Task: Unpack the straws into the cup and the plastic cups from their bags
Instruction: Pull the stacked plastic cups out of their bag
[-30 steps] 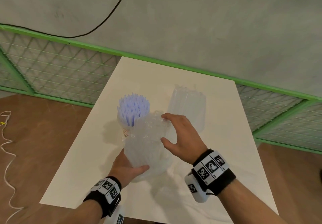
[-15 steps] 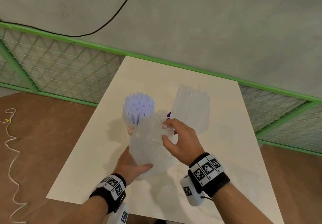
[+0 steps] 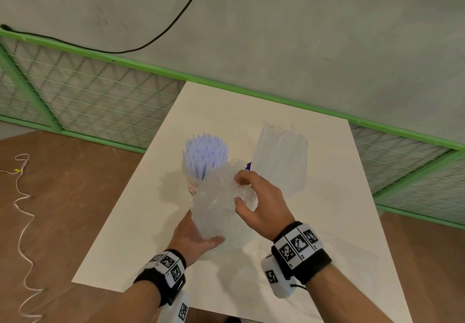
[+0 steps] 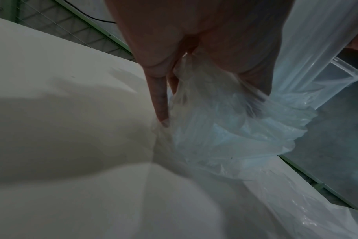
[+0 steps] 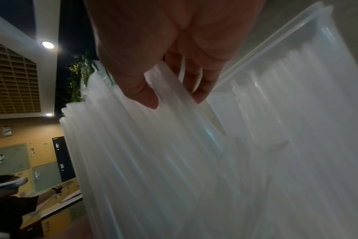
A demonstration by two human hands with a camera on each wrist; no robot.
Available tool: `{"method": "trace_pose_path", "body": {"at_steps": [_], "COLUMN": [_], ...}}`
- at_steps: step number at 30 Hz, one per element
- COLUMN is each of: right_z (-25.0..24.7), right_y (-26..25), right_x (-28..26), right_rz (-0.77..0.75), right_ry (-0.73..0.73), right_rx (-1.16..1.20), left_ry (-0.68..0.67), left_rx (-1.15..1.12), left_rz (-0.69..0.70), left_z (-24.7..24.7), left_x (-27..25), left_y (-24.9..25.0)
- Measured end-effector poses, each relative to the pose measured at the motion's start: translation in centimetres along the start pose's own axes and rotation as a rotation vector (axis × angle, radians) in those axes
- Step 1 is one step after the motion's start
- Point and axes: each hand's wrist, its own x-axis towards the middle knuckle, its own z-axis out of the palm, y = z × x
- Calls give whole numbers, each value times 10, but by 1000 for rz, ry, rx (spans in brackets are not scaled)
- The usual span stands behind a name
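Observation:
A clear plastic bag of translucent straws point(image 3: 216, 214) stands upright on the white table point(image 3: 327, 209). My left hand point(image 3: 198, 239) grips its lower end, thumb in front and fingers hidden behind. My right hand point(image 3: 239, 190) pinches the crumpled top of the bag between thumb and fingers. Just behind stands a cup point(image 3: 192, 188) filled with pale purple straws point(image 3: 205, 155). In the right wrist view my fingers point(image 5: 141, 90) curl over the bagged straws point(image 5: 143, 153). The left wrist view shows my fingers point(image 4: 159, 100) against loose bag film point(image 4: 225, 129).
A clear box of translucent straws point(image 3: 279, 161) stands behind my right hand. A small purple item point(image 3: 249, 165) peeks out beside it. A green mesh fence point(image 3: 88, 106) runs behind the table. A white cord point(image 3: 22, 222) lies on the floor at left. Another person point(image 5: 10, 202) works in the background.
My right hand has gone from a spread reach over the bag top to a pinch on its crumpled film. The left hand keeps its grip at the bottom.

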Motion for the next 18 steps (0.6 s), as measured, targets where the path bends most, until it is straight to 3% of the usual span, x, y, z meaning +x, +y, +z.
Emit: {"method": "trace_pose_path", "body": {"at_steps": [8, 14, 18], "right_z": [4, 8, 11], "right_y": [5, 11, 14], "right_x": [-1, -6, -5], "right_rz": [-109, 65, 54], "right_ry": [92, 41, 157], "right_rx": [-52, -47, -89], "left_ry": [-12, -20, -16], "left_rx": [-31, -13, -27], "left_rz": [-9, -2, -6], "left_z": [1, 1, 0], "left_x": [2, 1, 1], "left_y": [-3, 2, 0]}}
